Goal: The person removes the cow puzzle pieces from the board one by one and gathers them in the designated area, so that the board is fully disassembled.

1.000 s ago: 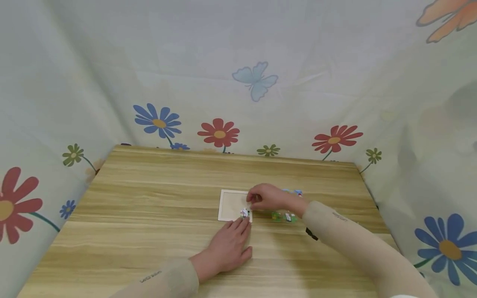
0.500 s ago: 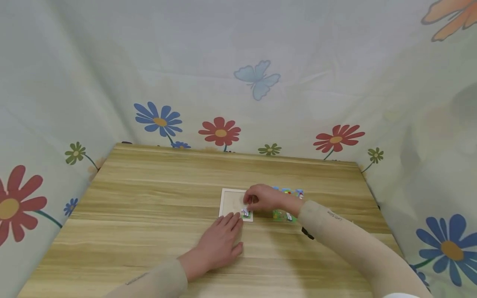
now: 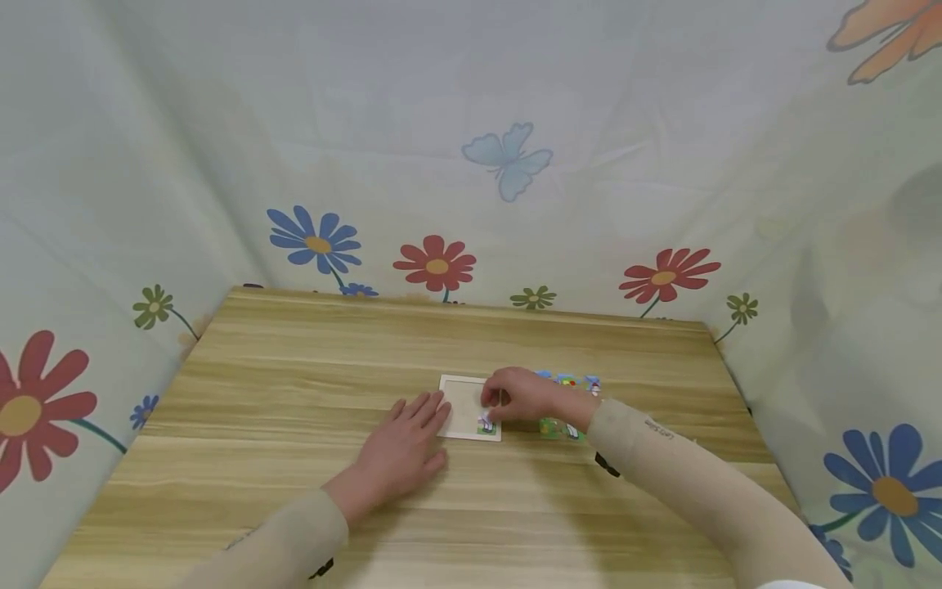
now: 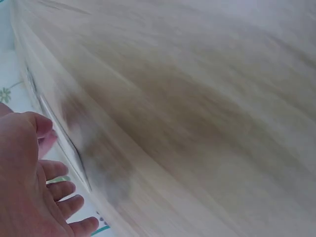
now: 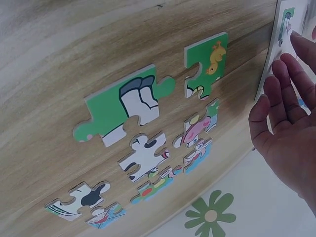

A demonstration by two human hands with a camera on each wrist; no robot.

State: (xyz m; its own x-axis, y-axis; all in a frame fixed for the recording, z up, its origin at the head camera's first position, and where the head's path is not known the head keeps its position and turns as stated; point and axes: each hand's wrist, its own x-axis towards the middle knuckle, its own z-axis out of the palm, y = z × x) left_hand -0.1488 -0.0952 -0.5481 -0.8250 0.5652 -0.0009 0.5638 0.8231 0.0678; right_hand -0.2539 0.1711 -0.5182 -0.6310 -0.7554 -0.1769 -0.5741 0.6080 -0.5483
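A square puzzle tray with a pale rim (image 3: 471, 437) lies on the wooden table. One jigsaw piece (image 3: 486, 425), green, white and pink, sits flat in its near right corner. Over that corner, my right hand (image 3: 522, 394) bends its fingers close to the piece. In the right wrist view its thumb and fingers are apart, beside the tray piece (image 5: 286, 24); contact is unclear. My left hand (image 3: 401, 450) lies at the tray's left edge with fingers extended and nothing held. The left wrist view shows its fingers (image 4: 63, 189) slightly bent near the tray edge.
Several loose jigsaw pieces lie right of the tray, partly behind the right forearm. Among them are a green piece with white boots (image 5: 131, 101) and one with a yellow duck (image 5: 210, 64). A flower-printed curtain (image 3: 412, 123) surrounds the wooden table (image 3: 309, 352).
My left hand has drawn back leftward from the piece to the tray's left edge. My right hand has shifted slightly left. The piece now sits squarer in the corner.
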